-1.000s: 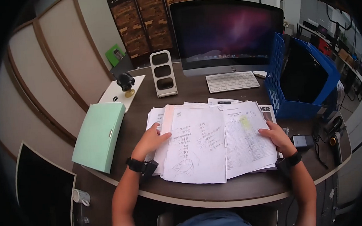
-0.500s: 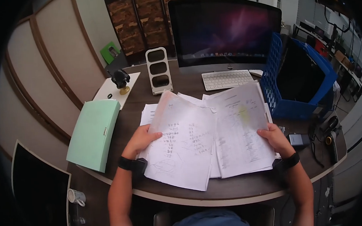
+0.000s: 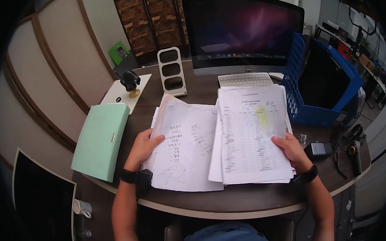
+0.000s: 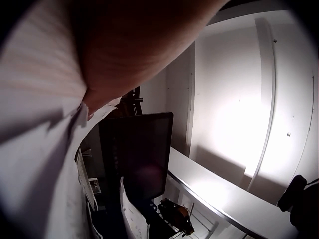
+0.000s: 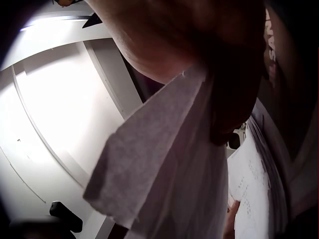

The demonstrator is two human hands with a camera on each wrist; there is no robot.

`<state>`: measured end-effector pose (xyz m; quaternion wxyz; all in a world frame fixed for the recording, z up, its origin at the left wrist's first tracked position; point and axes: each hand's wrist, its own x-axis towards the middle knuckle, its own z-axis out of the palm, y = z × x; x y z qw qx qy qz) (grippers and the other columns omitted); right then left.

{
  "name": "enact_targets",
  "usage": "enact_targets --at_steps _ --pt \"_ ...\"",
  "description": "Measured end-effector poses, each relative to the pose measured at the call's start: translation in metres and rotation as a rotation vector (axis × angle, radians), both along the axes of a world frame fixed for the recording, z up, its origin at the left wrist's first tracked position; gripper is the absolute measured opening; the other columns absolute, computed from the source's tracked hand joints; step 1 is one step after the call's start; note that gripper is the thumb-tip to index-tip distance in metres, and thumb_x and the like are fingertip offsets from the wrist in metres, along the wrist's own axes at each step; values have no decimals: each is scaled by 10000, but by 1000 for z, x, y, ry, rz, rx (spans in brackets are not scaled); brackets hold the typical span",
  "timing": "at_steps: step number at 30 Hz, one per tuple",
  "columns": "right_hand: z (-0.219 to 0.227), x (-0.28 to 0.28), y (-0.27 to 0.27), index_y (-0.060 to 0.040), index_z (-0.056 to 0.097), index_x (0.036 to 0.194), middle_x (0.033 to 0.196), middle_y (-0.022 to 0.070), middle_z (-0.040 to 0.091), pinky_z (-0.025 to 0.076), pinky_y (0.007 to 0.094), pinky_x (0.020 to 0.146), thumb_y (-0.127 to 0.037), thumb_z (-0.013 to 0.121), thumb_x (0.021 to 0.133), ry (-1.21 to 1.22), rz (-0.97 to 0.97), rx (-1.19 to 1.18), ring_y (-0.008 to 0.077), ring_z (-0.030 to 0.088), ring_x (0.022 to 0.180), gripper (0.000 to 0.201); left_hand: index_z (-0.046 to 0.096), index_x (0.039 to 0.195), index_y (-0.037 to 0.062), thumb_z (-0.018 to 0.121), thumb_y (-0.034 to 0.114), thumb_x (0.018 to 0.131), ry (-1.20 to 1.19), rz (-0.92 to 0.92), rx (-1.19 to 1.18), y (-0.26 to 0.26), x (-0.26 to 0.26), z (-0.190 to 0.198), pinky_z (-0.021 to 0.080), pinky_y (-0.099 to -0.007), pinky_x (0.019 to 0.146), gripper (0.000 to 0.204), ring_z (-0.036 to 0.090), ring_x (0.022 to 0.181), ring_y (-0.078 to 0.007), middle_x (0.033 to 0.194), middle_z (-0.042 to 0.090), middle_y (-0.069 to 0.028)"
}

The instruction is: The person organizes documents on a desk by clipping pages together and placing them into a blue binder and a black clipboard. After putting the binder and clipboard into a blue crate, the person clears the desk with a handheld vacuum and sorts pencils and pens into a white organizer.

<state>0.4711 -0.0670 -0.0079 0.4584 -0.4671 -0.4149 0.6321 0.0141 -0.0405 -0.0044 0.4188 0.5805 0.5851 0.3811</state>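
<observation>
Head view: left grip (image 3: 143, 148) — papers (image 3: 253, 148) between — right grip (image 3: 292, 150).

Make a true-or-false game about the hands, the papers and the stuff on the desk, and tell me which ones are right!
1. The left hand holds the handwritten paper. True.
2. The right hand holds a pen. False: it grips the papers with the yellow mark.
3. The white keyboard is in front of the monitor. True.
4. The monitor's screen is all green. False: it is mostly dark, with pink and purple.
5. The mint-green folder is on the left side of the desk. True.
</observation>
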Motion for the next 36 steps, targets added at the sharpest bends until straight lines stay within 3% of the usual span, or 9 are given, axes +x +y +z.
enact_targets --at_steps 6,8,9,12,16,27,32,34,36 --pt "-12 -75 12 55 472 1259 1093 146 636 529 297 839 -115 528 953 -48 283 -33 201 642 945 355 620 1079 -79 647 179 904 -130 -1 -129 3 5 -20 515 -256 707 313 634 763 -107 917 686 -76" --pt "-33 -87 20 57 402 1311 1027 137 636 561 296 722 -126 539 946 -220 421 84 189 651 837 431 619 1086 -77 647 182 905 -102 -4 -199 5 5 -25 517 -259 718 317 634 764 -108 919 686 -75" --pt "-11 -92 13 62 344 1351 968 122 641 562 279 598 -119 561 943 -223 497 -42 173 658 753 496 614 1101 -73 645 182 905 -135 17 -250 3 7 -22 517 -265 737 323 637 786 -118 942 685 -82" --pt "-24 -97 12 67 274 1372 898 136 629 544 300 488 -104 546 933 -249 509 38 181 634 633 544 598 1135 -70 649 158 896 -122 -39 -249 -13 21 -7 516 -276 776 334 641 841 -139 1000 677 -100" --pt "-21 -103 11 50 295 1386 947 133 628 556 290 560 -88 563 927 -264 563 41 179 653 690 549 562 1186 -74 673 76 857 -90 -205 -99 -13 25 -18 512 -291 826 378 638 921 -169 1088 656 -129" --pt "1 -60 14 7 352 1377 1134 181 585 569 322 728 -233 532 979 -14 331 42 217 649 930 498 515 1214 -71 651 79 879 -553 -36 24 -12 -21 12 509 -318 887 392 640 978 -193 1127 645 -139" --pt "-2 -70 7 13 336 1391 1197 135 572 550 347 811 -343 540 971 364 535 -138 199 624 1011 587 531 1222 -63 654 82 880 -415 -155 -31 -18 31 7 502 -312 885 392 627 995 -179 1128 643 -124" --pt "-4 -80 -1 27 389 1360 1203 115 584 528 342 856 -255 576 954 349 440 -177 200 610 1039 529 508 1249 -65 646 99 889 -311 -263 -57 -22 58 16 500 -314 889 418 622 1006 -179 1145 634 -122" --pt "-2 -86 -7 43 469 1295 1194 115 602 509 334 885 -136 616 914 73 339 -13 207 607 1040 446 504 1258 -49 629 146 909 -277 -283 -28 -25 86 19 506 -301 865 419 618 1001 -163 1127 636 -110"
